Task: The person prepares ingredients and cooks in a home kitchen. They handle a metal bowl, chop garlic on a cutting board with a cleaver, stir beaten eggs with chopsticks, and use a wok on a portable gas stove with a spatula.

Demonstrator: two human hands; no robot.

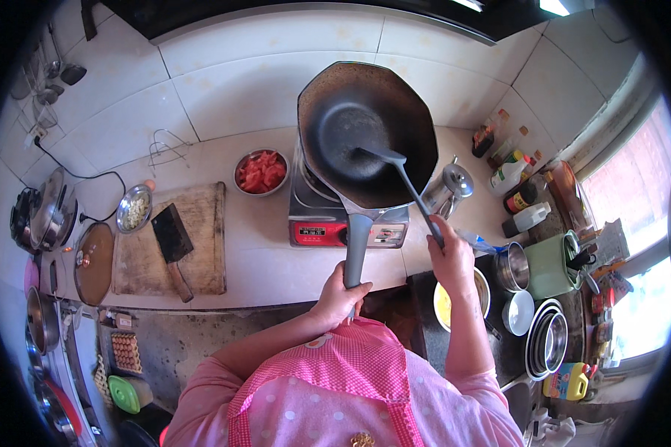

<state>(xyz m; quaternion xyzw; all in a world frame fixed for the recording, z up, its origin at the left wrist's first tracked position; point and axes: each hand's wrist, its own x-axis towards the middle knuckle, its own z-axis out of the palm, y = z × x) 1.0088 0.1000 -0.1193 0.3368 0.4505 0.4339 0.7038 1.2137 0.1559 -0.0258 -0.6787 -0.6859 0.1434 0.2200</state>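
A dark wok [369, 123] is tilted above a red and steel portable gas stove [319, 223]. Its grey handle is gripped near the end by my left hand [338, 299]. In my right hand [452, 257] is the grey handle of a spatula [388, 155], whose blade rests inside the wok; no food shows in there. A steel bowl of cut tomatoes [261, 172] stands left of the stove. Below my right forearm is a bowl holding yellow liquid [443, 304], partly hidden by the arm.
A cleaver [172, 234] lies on the wooden cutting board [134, 268] at left, beside a small bowl of chopped pale pieces [134, 208]. A steel oil pot [457, 181] stands right of the stove. Sauce bottles [523, 193] and nested steel bowls [553, 341] are farther right.
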